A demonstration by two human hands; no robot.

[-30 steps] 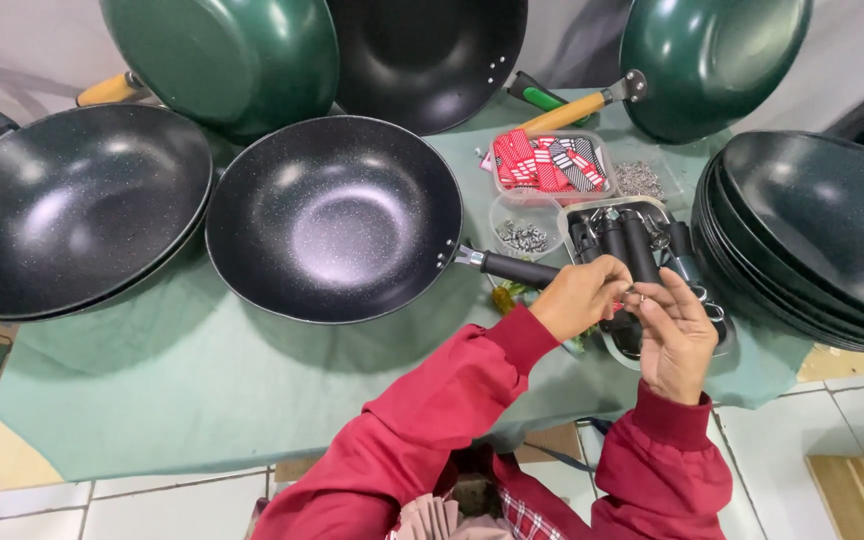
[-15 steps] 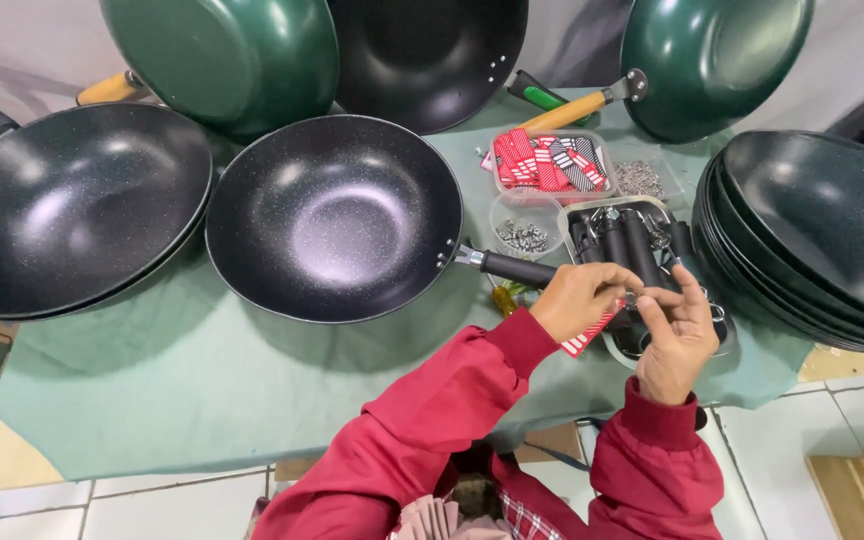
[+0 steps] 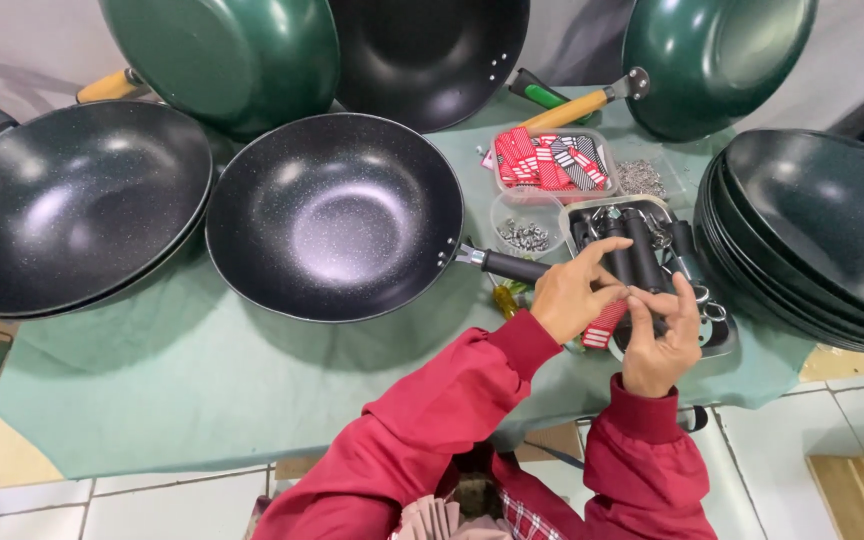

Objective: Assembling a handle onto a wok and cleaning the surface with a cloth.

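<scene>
Green cloth (image 3: 152, 370) bears one wok (image 3: 334, 215); left hand (image 3: 572, 295) and right hand (image 3: 660, 335) pinch one striped tag (image 3: 604, 322).

Small red-and-white striped tag (image 3: 604, 322), flat card, pinched at its upper edge between both hands, hanging tilted just above metal tray (image 3: 722, 345) of black handles (image 3: 644, 240), near wok handle (image 3: 514, 265)

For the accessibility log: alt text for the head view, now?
Two red-sleeved hands, left hand and right hand, pinch a red striped tag over a tray of black handles. A dark wok lies beside them on a green tablecloth, with more pans around.
</scene>
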